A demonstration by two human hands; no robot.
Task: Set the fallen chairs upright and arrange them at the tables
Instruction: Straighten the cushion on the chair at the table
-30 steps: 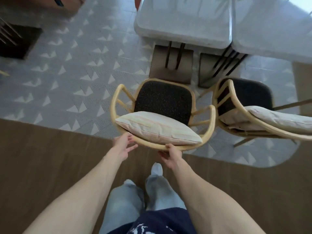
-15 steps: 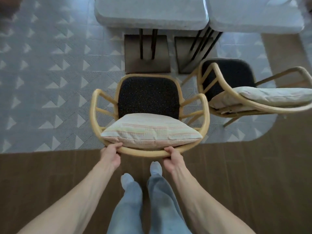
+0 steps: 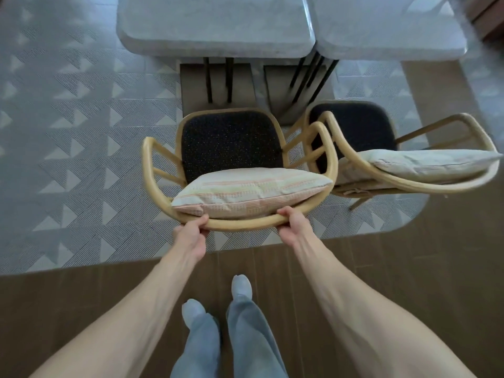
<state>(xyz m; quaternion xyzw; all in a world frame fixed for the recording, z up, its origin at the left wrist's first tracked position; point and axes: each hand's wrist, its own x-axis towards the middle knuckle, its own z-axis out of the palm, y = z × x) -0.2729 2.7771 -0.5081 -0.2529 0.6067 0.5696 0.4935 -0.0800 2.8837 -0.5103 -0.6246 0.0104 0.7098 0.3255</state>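
Rattan armchair [image 3: 234, 148] is upright on the patterned rug [image 3: 81, 132], facing the left grey table [image 3: 215, 25], dark seat pad just short of the tabletop edge. Striped cushion [image 3: 251, 192] leans against the curved back rail. My left hand [image 3: 191, 233] grips that rail near its left end, fingers curled under, thumb over the top. My right hand [image 3: 294, 227] grips the same rail toward the right end, thumb on top. Second rattan armchair [image 3: 409, 165] stands just beside on the right, at the right grey table [image 3: 387, 25], angled off-square, its own pale cushion [image 3: 431, 162] on the back rail; armrests nearly touching. I'm standing on the wood floor [image 3: 409, 268], socked feet [image 3: 240, 285] behind the chair.
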